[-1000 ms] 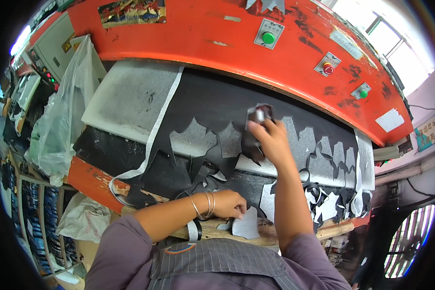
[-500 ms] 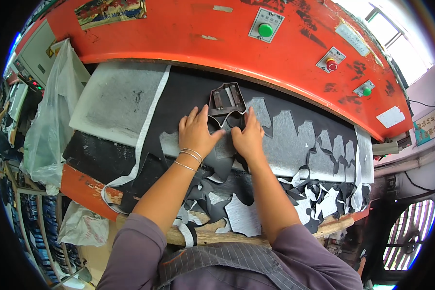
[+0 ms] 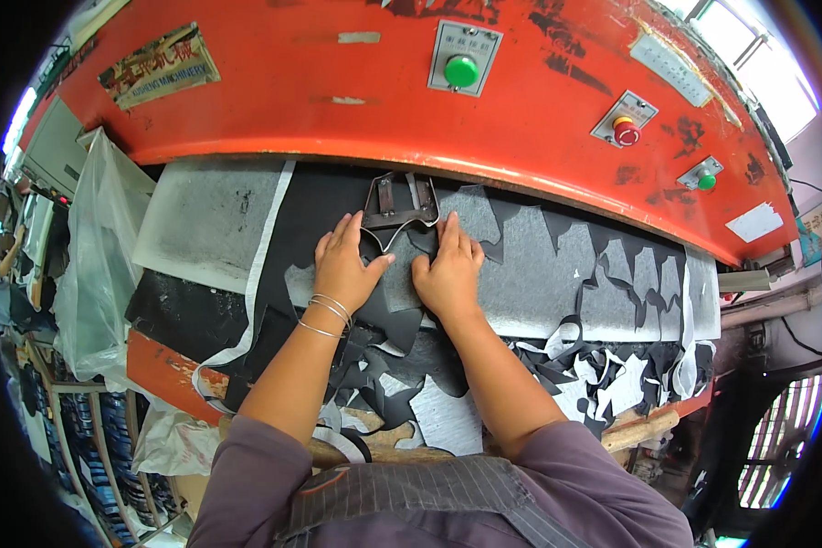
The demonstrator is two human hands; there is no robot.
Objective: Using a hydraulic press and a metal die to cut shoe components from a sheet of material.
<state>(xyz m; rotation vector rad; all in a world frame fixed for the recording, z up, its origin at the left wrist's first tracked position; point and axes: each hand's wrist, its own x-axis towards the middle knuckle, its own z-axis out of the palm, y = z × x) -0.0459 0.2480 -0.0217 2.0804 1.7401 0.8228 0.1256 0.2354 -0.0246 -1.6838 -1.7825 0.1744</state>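
A steel cutting die (image 3: 402,219), an open metal outline with crossbars, stands on a dark sheet of material (image 3: 303,215) under the front edge of the red machine. My left hand (image 3: 345,272) rests at the die's near left side, fingers stretched forward, thumb apart, fingertips against its edge. At the near right side is my right hand (image 3: 451,276), its extended index finger touching the die and its thumb pointing inward. Both palms face down on the sheet. Cut-out gaps to the right show the pale grey board (image 3: 539,265) beneath.
The red machine (image 3: 274,119) spans the far side, with a green button (image 3: 461,71), a red knob (image 3: 626,132) and another green button (image 3: 706,181). Dark and whitish scraps (image 3: 603,384) lie along the near edge. A plastic bag (image 3: 100,265) hangs at left.
The whole view has shifted, with the machine front showing lower and larger. My hands and the die keep about the same place on the dark sheet.
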